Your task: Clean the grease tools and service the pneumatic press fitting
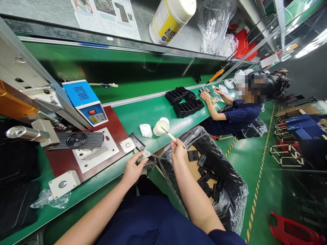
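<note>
My right hand (178, 150) is closed around the pale yellow handle of a thin metal-tipped tool (171, 136), perhaps a small spatula or knife. Its tip reaches into a white tub (157, 130) of whitish contents, tilted on the green bench. Between the thumb and fingers of my left hand (133, 168) is a small translucent cup-like piece (146, 154), held at the bench edge. Just beyond it lies a long black plastic shell (137, 141). A crumpled white cloth or tissue (145, 130) sits beside the tub.
A press fixture holding a black speaker panel (78, 140) stands left, with button boxes (127, 145) and a blue control box (85, 102). Black housings (184, 102) line the bench. Below right, a plastic-lined box (237, 185) contains black parts. A co-worker (237, 110) works further along.
</note>
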`<state>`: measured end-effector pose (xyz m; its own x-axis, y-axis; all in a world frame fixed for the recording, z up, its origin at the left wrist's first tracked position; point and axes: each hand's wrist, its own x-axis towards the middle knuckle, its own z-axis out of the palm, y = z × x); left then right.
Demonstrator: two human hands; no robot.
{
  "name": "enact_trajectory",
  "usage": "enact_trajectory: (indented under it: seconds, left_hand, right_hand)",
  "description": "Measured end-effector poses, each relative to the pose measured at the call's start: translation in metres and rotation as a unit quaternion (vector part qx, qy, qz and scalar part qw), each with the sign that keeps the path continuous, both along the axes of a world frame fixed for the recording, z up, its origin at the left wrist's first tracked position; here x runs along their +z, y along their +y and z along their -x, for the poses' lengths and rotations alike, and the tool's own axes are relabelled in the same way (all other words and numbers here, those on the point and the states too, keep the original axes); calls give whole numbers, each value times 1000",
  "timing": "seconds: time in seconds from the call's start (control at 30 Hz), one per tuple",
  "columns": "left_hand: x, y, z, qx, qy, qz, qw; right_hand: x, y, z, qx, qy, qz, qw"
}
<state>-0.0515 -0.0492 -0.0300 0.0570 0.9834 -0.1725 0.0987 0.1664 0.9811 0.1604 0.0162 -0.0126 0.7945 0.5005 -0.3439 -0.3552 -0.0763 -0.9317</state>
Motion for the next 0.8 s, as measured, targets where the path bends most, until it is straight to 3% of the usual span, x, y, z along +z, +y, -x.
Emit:
enact_trajectory:
  seconds: [0.23,0.37,0.47,0.57,0.8]
  left_hand:
    - [4,5,-9,-4,-9,-12,1000]
    - [0,8,-15,-13,-16,-16,1000]
    - [-3,8,-19,-19,-17,-18,1000]
    - [-3,8,-20,-15,-14,-21,1000]
    - [-2,5,-12,8,2,-33,999]
  right_hand:
    - [25,-33,-23,5,-46,5,999]
    - [48,-55,-31,50,-140,-3,989]
    - [61,-59,-28,116,-246,-6,962]
    - [65,-50,-20,235,-399,-5,887]
    - [49,-16,0,463,-612,38,640]
